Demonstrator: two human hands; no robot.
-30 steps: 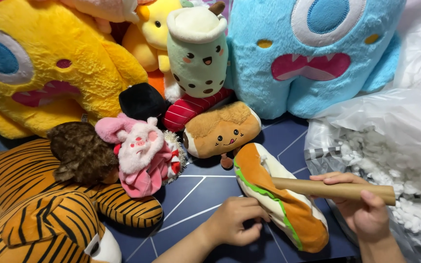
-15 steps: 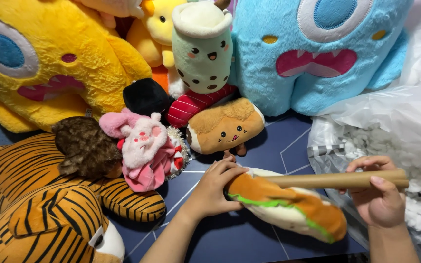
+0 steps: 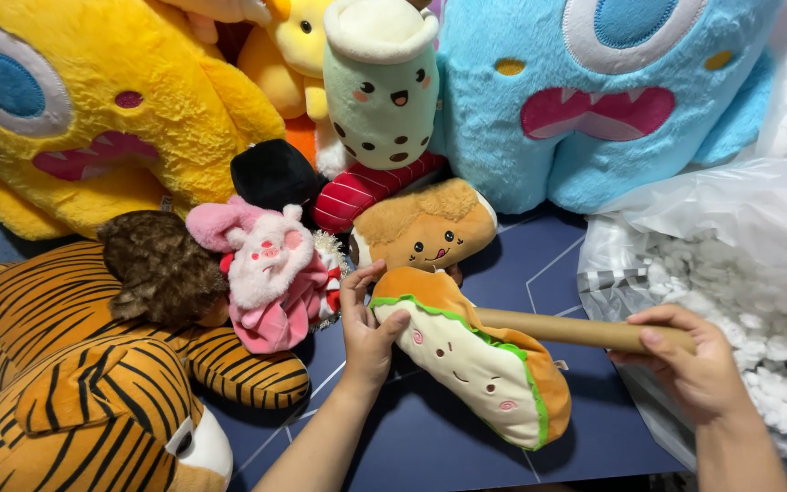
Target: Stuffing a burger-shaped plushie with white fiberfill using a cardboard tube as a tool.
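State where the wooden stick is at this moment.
In the head view the wooden stick lies right of centre above the dark blue mat, its right end gripped by the right hand and its left end hidden behind the sandwich plush held by the left hand.

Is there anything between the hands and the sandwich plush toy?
Nothing visible. The left hand already grips the sandwich plush toy at its upper end, and the right hand holds the wooden stick that reaches the toy's back.

Taco plush cream/orange, green trim; rod tan.
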